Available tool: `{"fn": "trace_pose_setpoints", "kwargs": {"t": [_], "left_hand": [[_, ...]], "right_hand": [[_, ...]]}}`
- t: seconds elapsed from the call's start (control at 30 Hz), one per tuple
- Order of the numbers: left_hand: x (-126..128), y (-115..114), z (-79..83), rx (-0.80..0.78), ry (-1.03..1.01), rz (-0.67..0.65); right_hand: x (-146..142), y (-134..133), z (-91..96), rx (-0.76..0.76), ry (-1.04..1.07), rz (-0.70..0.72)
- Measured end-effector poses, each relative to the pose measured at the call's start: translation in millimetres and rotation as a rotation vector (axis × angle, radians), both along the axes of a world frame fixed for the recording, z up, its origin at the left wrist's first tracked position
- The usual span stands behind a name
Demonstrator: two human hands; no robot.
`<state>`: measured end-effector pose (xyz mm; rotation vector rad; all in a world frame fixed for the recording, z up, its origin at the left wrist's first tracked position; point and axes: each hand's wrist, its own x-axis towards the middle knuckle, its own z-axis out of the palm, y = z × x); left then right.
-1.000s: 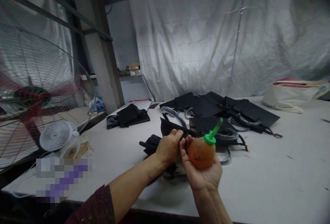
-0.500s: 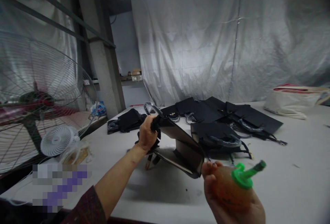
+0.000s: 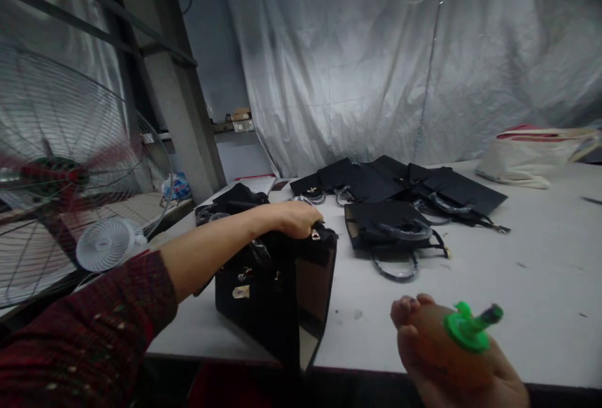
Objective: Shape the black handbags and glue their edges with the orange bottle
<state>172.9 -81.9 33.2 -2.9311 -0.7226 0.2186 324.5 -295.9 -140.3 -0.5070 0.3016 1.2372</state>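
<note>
My left hand [image 3: 301, 219] is closed on the top edge of a black handbag [image 3: 256, 308]. The bag stands upright at the table's front edge, its side gusset spread and gold-coloured fittings on its front. What exactly the fingers grip is partly hidden. On the right, my right hand [image 3: 407, 339] is wrapped around a translucent orange-brown squeeze bottle [image 3: 442, 339], whose green cap has a dark-tipped nozzle. This bottle is held tilted above the table, apart from the bag. Close behind lies another black handbag [image 3: 392, 226] with plastic-wrapped handles.
More black bags [image 3: 367, 182] lie across the back of the white table [image 3: 531, 282], and others [image 3: 235, 198] lie at left. A cream cloth bundle [image 3: 527, 157] sits at far right. A large caged fan [image 3: 66, 176] and a small white fan [image 3: 110, 244] stand at left.
The bag in my left hand has swung from tilted over the table to upright at the front edge, with its fittings now showing. My right hand still holds the bottle, slightly further right.
</note>
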Motion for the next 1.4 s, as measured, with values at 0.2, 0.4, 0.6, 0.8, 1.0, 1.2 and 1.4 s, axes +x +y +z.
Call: {"fn": "trace_pose_setpoints", "kwargs": {"t": [0.2,0.4,0.6,0.8,1.0,1.2,1.4], "left_hand": [[44.7,16.7,-84.5,-0.133,0.045,-0.007],[60.2,25.6,-154.1,-0.386,0.129,0.013],[46.6,47.8,-167.6,-0.724,0.064,0.119],[39.7,61.0,-182.9,-0.996,-0.015,0.119],[40.3,60.4,-187.1,-0.996,-0.077,0.139],[50.2,56.0,-187.3,-0.93,-0.093,0.201],[53.6,54.6,-193.9,-0.883,-0.107,0.212]], "right_hand": [[7.7,-11.9,-5.8,-0.076,-0.09,0.009],[26.8,-21.2,-30.0,-0.211,-0.195,-0.021],[33.8,-21.7,-51.9,-0.23,-0.323,-0.03],[32.8,-4.7,-54.5,-0.151,-0.752,0.022],[39.5,12.7,-45.9,-0.362,-1.261,-0.102],[43.4,28.1,-46.5,-0.365,-1.637,-0.089],[42.8,39.7,-44.4,-0.25,-1.831,-0.164]]}}
